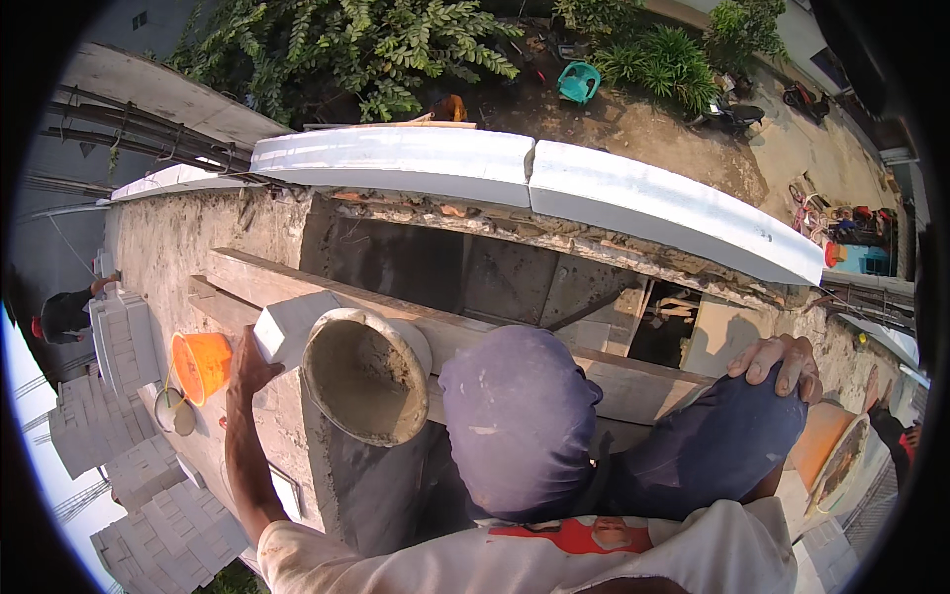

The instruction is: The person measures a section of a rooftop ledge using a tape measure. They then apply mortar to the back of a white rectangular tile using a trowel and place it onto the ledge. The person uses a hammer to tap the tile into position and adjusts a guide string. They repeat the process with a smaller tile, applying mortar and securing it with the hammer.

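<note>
My left hand [255,368] grips the near end of a white lightweight block [295,327], fingers along its left side. Right beside the block stands a round bucket [421,346] with wet grey mortar [366,381] inside, tilted toward me in this view. My right hand [777,366] rests on my right knee [717,431], fingers draped over it and holding nothing. An orange bucket [202,366] stands just left of my left hand. Wooden planks [445,337] run beyond the mortar bucket, in front of my knees.
White blocks [396,163] form a row along the far wall top, above an open drop [396,257]. Stacked blocks [163,535] stand at the left, near a co-worker [67,315]. Another mortar container [839,460] sits at the right. Cables [148,134] cross the upper left.
</note>
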The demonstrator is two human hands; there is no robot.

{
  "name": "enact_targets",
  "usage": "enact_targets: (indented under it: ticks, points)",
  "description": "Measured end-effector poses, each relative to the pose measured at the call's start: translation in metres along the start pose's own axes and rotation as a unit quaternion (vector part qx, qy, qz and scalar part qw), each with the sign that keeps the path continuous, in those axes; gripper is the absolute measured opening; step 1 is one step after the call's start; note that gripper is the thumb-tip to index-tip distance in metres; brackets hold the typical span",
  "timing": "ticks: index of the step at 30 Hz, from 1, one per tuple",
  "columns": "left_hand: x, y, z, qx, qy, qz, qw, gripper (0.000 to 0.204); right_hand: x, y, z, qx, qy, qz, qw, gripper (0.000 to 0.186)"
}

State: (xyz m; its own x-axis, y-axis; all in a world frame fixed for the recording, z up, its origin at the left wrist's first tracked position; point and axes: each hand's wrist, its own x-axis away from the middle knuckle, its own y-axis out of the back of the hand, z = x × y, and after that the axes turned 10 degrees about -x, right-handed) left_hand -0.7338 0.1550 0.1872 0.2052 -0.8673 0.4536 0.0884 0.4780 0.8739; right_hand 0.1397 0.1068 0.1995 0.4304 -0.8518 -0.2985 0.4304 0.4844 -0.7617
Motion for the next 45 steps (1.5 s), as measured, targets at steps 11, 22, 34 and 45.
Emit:
enact_targets:
  ticks: [11,22,34,45]
  points:
    - [0.020,0.129,-0.055,-0.124,-0.062,-0.129,0.982,0.073,-0.006,-0.011,0.003,0.090,0.020,-0.121,0.988,0.045]
    - [0.054,0.238,-0.317,-0.131,-0.388,-0.200,0.890,0.075,0.037,0.004,-0.026,-0.063,-0.013,-0.078,0.995,0.059]
    - [0.126,0.182,-0.697,0.053,-0.525,0.195,0.827,0.106,0.211,0.023,-0.110,0.225,-0.114,-0.440,0.862,0.078]
    - [0.172,0.106,-0.900,0.358,-0.461,0.530,0.615,0.106,0.434,-0.129,0.147,0.724,-0.268,-0.629,0.092,0.051]
